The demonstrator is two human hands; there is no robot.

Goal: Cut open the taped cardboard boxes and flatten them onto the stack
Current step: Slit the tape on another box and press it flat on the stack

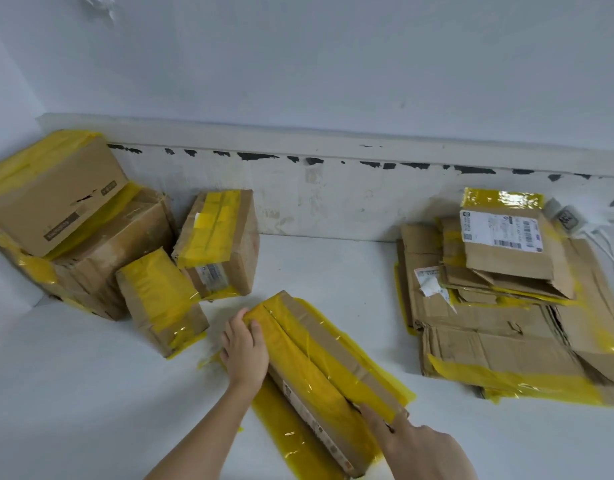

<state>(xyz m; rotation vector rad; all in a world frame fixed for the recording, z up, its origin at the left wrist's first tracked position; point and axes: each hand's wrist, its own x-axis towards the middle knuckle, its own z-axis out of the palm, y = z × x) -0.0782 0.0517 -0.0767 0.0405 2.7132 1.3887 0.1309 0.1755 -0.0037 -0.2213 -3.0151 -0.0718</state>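
Long box [319, 368] wrapped in yellow tape [333, 386] lies on the white floor [90, 393], centre near. Left hand [244, 348] grips its far end, fingers curled over the edge. Right hand [416, 445] at near end, index finger pressed at the seam; whether it holds anything cannot be told. Taped boxes [90, 237] far left; flattened stack [506, 306] right.
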